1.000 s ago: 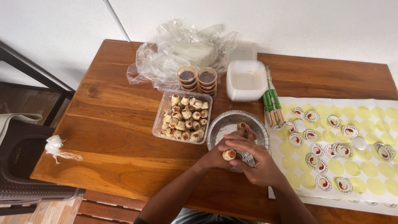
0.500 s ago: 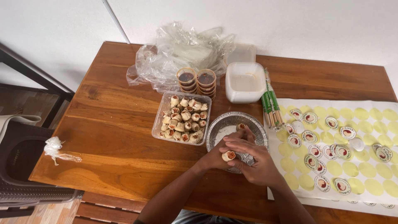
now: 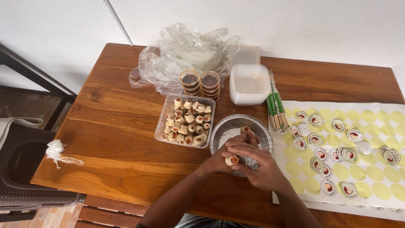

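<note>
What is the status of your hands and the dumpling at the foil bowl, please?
Left hand holds dumpling. Right hand cupped against it, over foil bowl. Nothing in the way.

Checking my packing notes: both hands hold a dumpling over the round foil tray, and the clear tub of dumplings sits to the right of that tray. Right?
Not quite. In the head view the clear tub of dumplings sits left of the round foil tray. The left hand and right hand do hold a dumpling over it.
</note>
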